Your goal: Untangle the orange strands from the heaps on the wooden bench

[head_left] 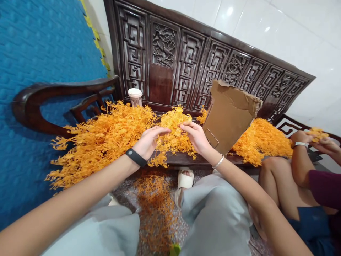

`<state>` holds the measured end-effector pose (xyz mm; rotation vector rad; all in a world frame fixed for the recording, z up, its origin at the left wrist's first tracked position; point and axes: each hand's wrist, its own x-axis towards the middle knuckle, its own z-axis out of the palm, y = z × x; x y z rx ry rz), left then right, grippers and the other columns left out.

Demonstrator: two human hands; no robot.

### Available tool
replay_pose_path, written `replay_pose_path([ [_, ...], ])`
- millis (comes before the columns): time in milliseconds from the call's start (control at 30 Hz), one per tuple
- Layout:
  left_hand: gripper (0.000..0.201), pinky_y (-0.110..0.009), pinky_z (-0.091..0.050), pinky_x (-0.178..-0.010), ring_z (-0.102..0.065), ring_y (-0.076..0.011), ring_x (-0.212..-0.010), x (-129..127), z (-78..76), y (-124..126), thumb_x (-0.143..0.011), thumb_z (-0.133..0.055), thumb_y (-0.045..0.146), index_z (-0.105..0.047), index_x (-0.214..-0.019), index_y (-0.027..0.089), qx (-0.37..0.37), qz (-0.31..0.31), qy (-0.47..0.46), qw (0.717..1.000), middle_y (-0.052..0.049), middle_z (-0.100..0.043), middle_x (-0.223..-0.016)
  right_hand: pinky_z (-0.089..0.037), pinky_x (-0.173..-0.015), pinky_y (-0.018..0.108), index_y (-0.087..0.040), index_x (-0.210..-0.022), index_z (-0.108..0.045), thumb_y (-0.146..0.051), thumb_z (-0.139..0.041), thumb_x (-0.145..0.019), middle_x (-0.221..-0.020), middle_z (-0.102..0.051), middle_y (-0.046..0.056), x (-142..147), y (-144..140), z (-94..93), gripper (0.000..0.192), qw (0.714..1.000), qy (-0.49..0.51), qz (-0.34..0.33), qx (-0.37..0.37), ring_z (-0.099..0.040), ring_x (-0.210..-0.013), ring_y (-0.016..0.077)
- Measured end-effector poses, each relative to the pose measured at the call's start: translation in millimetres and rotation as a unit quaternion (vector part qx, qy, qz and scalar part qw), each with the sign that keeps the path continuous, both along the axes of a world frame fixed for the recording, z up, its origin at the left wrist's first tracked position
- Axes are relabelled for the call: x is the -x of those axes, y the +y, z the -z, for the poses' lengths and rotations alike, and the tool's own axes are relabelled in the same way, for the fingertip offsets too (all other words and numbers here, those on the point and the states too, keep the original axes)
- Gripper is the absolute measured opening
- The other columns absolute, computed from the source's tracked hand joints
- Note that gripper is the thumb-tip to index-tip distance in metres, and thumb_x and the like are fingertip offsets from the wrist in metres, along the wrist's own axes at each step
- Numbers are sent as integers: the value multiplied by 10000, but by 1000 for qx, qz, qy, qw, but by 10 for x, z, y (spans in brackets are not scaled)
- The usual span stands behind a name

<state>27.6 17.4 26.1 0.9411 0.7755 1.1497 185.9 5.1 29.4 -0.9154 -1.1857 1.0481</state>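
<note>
Bench (186, 160) bears orange sprigs (174, 133), both hands' (149, 140) (195, 137) grips seemingly pinching them.

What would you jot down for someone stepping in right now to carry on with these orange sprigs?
Left hand: fingers closed on a clump of orange plastic sprigs, black band on the wrist.
Right hand: pinching the same clump from the other side.
Where things are: the clump sits at the front edge of the carved wooden bench. A big loose pile lies to the left, another pile to the right behind a cardboard piece. Some sprigs lie on the floor. A lidded cup stands at the back.
A co-worker's hands on the right hold a small bunch.
Done: cannot tell. Left: both piles look large.
</note>
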Motion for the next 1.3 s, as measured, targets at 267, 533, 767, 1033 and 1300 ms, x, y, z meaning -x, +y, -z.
replay_pose_path([
  [267, 341, -246, -430, -643, -606, -142, -724, 135, 48, 83, -700, -608, 421, -429, -539, 179, 18, -13, -19, 1000, -36, -636, -650, -423, -730, 260, -193, -680, -573, -313, -590, -692, -694, -566, -11, -12, -67, -59, 122, 998, -49, -28, -19, -544, -725, 123],
  [533, 306, -247, -454, -623, -585, -124, -642, 247, 65, 149, -792, -477, 330, -475, -534, 167, 40, -28, -44, 998, -27, -626, -630, -424, -717, 258, -190, -623, -528, -283, -583, -691, -650, -532, -11, -59, -26, -60, 128, 1000, -8, 23, -14, -505, -673, 110],
  [767, 166, -261, -473, -686, -584, -126, -705, 256, 110, 153, -761, -542, 284, -587, -678, 147, 9, -10, -54, 998, -36, -653, -762, -407, -630, 230, -184, -701, -538, -270, -630, -657, -716, -585, -18, -114, -4, -10, 133, 1000, 14, 19, 16, -520, -645, 89],
  [1033, 123, -242, -459, -708, -637, -134, -798, 198, 94, 164, -811, -528, 222, -555, -908, 151, -6, -49, -63, 997, -71, -693, -858, -443, -684, 256, -191, -882, -517, -219, -684, -604, -766, -656, -2, -167, -6, 53, 326, 992, -19, -47, 115, -598, -662, 106],
  [1300, 106, -236, -463, -575, -612, -115, -598, 104, 242, 114, -772, -562, 202, -593, -832, 121, -24, -16, 36, 999, -54, -669, -719, -459, -745, 273, -205, -928, -527, -344, -614, -694, -929, -659, 29, -218, 28, 12, 285, 997, 0, 39, 66, -618, -830, 138],
])
